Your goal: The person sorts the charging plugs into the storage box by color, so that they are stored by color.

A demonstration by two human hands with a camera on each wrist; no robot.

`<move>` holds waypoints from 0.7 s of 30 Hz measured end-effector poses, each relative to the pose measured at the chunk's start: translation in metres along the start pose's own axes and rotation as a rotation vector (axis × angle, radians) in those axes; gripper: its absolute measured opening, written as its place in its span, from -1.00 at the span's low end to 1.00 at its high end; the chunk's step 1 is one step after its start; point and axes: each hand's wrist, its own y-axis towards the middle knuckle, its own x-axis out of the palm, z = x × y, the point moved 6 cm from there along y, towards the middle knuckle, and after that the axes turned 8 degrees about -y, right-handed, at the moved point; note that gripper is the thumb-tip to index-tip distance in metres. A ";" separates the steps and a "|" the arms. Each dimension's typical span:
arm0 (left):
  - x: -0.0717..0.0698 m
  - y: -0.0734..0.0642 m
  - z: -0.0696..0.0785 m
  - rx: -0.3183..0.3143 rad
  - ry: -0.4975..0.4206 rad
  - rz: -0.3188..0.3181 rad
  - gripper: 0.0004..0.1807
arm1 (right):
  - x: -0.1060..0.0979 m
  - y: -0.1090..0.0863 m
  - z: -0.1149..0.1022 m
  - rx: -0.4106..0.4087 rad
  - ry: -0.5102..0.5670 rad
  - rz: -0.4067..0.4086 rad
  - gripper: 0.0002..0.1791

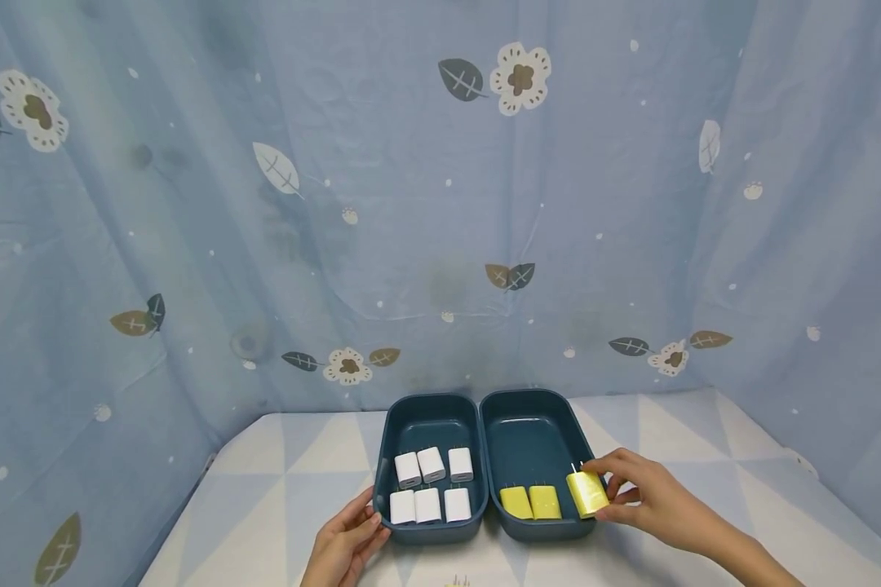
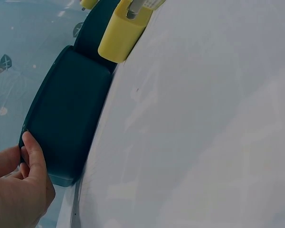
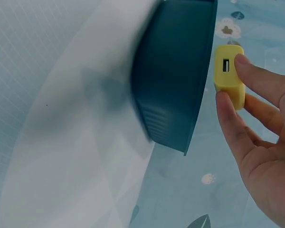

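My right hand [image 1: 649, 497] pinches a yellow USB charger [image 1: 587, 492] between thumb and fingers at the right rim of the right dark teal bin [image 1: 529, 440]; its prongs point away from me. The right wrist view shows the USB port of this yellow charger [image 3: 223, 78]. Two yellow chargers [image 1: 545, 502] lie side by side in that bin's near end. My left hand [image 1: 345, 542] holds the near left corner of the left dark teal bin [image 1: 433, 412], its thumb and fingers at the rim in the left wrist view. Several white chargers [image 1: 427, 505] lie in this bin in two rows.
Both bins stand side by side on a white and pale-blue patterned cloth [image 1: 323, 456]. Near the left wrist camera is another yellow charger [image 2: 121, 35] with a metal prong. Behind the table hangs a blue curtain [image 1: 411, 244] with flowers and leaves.
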 end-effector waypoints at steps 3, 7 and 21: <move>0.000 0.001 0.001 0.005 -0.005 -0.003 -0.28 | 0.000 0.003 0.003 0.006 -0.007 -0.003 -0.40; 0.000 0.001 0.000 0.011 -0.006 -0.024 -0.28 | 0.000 0.006 0.004 -0.006 -0.008 -0.012 -0.41; -0.002 0.002 -0.001 0.002 0.009 -0.007 -0.28 | 0.001 0.015 0.007 0.019 -0.023 -0.035 -0.46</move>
